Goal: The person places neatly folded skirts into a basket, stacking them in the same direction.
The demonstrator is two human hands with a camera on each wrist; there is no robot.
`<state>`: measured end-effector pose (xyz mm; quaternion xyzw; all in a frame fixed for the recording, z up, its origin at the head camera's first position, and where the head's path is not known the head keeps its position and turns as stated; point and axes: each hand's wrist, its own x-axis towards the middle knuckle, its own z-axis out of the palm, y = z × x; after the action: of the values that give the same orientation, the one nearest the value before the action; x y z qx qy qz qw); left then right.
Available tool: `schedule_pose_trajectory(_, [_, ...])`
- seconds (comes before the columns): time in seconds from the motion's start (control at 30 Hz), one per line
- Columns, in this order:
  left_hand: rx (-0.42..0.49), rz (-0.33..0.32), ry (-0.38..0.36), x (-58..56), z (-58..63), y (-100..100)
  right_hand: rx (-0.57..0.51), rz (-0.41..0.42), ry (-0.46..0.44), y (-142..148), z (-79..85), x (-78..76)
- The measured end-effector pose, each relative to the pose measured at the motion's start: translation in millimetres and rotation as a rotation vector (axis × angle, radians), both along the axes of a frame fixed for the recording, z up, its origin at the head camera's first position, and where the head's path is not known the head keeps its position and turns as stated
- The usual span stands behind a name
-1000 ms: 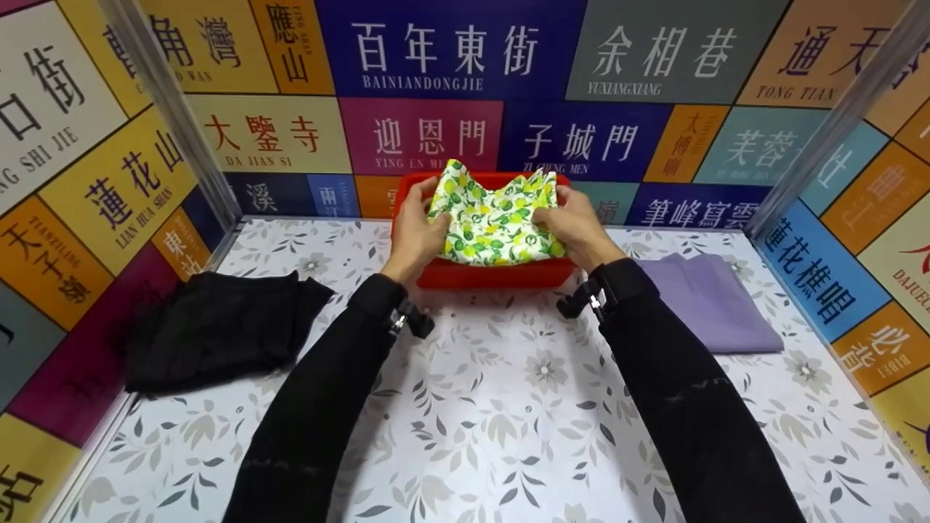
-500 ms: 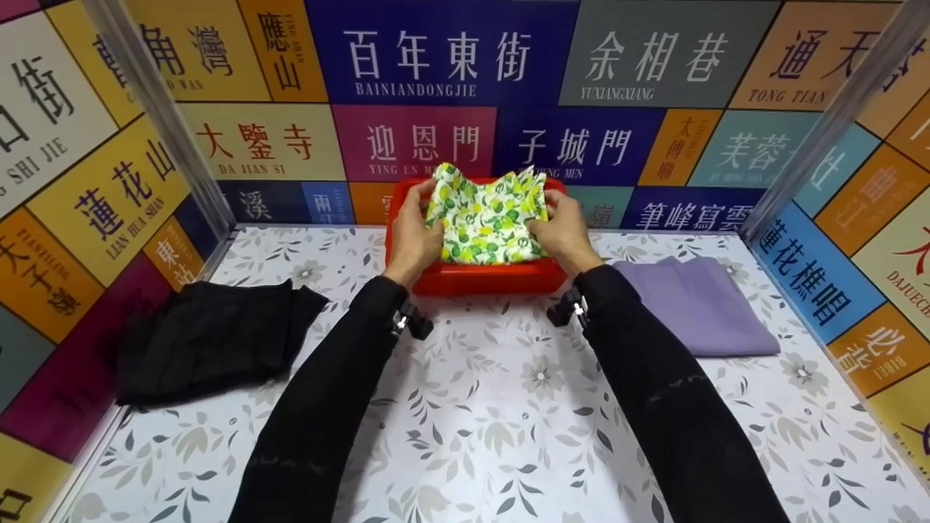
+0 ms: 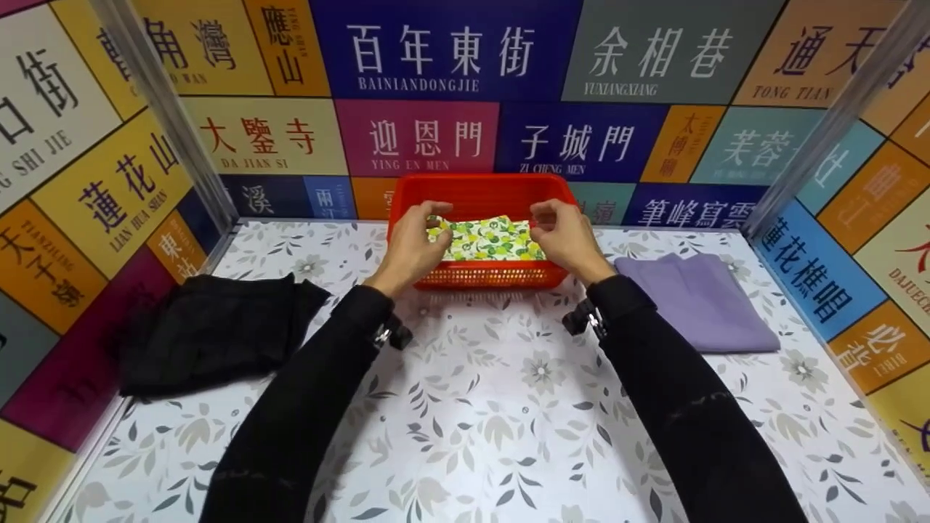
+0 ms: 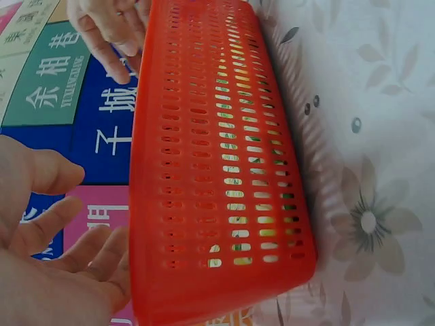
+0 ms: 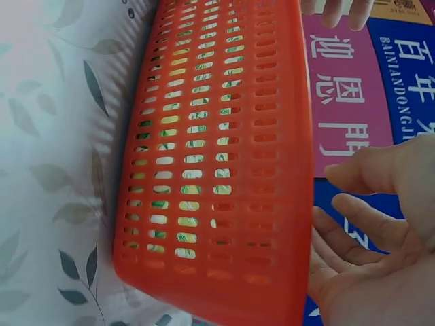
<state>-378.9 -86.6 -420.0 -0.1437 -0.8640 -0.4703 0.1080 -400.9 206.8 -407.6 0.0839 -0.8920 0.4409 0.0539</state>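
Note:
A red slotted plastic basket (image 3: 490, 276) stands against the back wall. Inside it lies a white cloth printed with yellow lemons and green leaves (image 3: 490, 243); through the slots in both wrist views its colours show low in the basket. My left hand (image 3: 415, 243) is over the basket's left end, fingers loosely bent and holding nothing. Over the opposite end, my right hand (image 3: 570, 236) has its thumb and fingers parted, likewise with nothing between them. The left wrist view shows the left hand (image 4: 61, 251) at the rim, thumb apart from the fingers.
Folded black fabric (image 3: 218, 334) lies on the left of the floral-patterned table cover (image 3: 501, 436). A folded purple cloth (image 3: 701, 305) is at the right. Panels with Chinese lettering (image 3: 450, 51) enclose the back and sides.
Both hands have let go of the lemon-print cloth, which has dropped from above the rim down into the basket. The fingers have parted, and the basket's inside back wall now shows.

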Motion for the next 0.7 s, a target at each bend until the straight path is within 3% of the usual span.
schedule_pose_trajectory(0.27, [-0.053, -0.099, 0.086, 24.9, 2.8, -18, -0.05, 0.017, 0.155, 19, 1.9, 19.3])
schedule_pose_trajectory(0.5, [-0.04, -0.088, 0.141, 44.4, 0.0, -51, -0.071, -0.038, 0.173, 60, 3.2, 39.9])
schedule_pose_trajectory(0.7, [-0.031, -0.049, 0.125, 60.9, -8.6, -79, -0.04, -0.092, 0.15, 96, -0.9, 57.8])
